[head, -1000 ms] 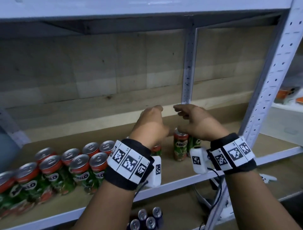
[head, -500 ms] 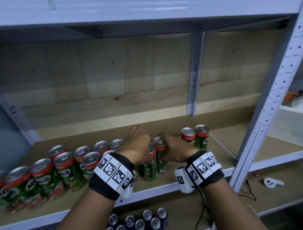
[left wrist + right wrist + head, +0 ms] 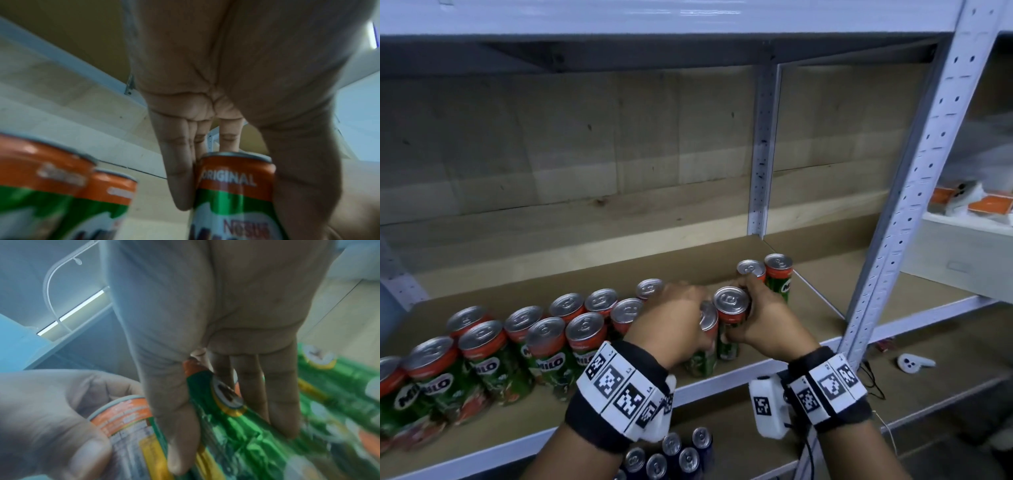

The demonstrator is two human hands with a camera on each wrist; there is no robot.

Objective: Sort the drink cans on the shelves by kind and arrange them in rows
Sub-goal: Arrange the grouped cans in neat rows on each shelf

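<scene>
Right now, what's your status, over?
Left hand grips one Milo can. Right hand grips another. Two cans stand just behind.

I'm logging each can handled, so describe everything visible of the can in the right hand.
The can in the right hand is slim, with a green body, an orange-red band under a silver pull-tab lid, and looks like metal. It stands about upright near the shelf's front edge. The right hand wraps its side, thumb in front; a second can in the left hand sits right beside it. Its label is hidden.
</scene>
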